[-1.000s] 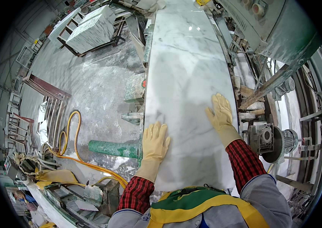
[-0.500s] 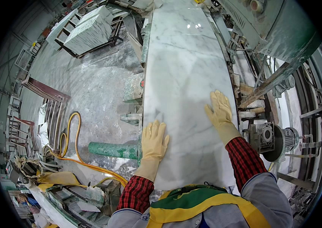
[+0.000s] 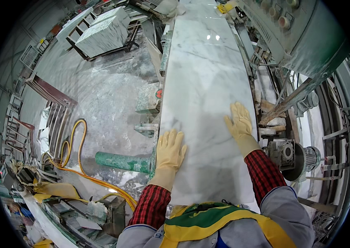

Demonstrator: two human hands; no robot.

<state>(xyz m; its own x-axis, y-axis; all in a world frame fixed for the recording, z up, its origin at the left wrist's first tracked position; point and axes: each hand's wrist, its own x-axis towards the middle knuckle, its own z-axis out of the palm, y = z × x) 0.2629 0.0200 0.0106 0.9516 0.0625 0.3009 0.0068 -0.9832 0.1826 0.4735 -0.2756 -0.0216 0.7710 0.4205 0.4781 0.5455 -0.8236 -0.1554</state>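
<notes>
A long, polished white marble slab with grey veins stretches away from my body. My left hand, in a cream rubber glove, lies flat near its left edge with the fingers pointing forward. Close to the right edge, my right hand in a matching glove rests on the stone, its fingers extended and the thumb held apart. Neither palm grips anything; both are pressed down on the surface. Two bright reflections show on the slab farther up. Red and black checked sleeves cover my wrists.
Left of the slab, a green roller sticks out, with a yellow hose looped on the floor. A motor and a green control cabinet stand on the right. Stacked marble blocks sit on a rack at the far left.
My view has shifted slightly, so the slab's far part appears farther right and lower. Both hands stay flat on the slab, with little change in their place.
</notes>
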